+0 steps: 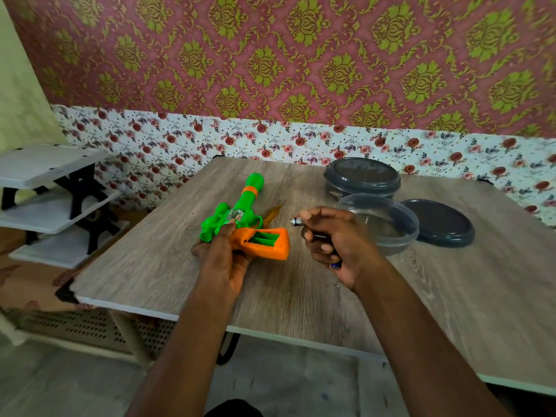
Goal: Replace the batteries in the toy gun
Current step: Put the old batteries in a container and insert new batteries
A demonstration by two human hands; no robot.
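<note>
gun (240, 212) gripped in left hand (222, 260), toward table (301, 296) left edge | batteries (294, 221) clenched in right hand (334, 239) | open bay (264, 238) just left of battery tip, slots run toward it

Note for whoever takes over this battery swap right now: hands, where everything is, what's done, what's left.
Left hand: grips the gun on the table.
Right hand: holds batteries; the count is unclear.
Bay in the orange grip: open and looks empty.
Screwdriver: on the table behind the gun.
Clear tub, open, with a dark lid beside it: right of the hands.
Done: bay opened.
Left: load batteries and refit the cover, which is not in view.
</note>
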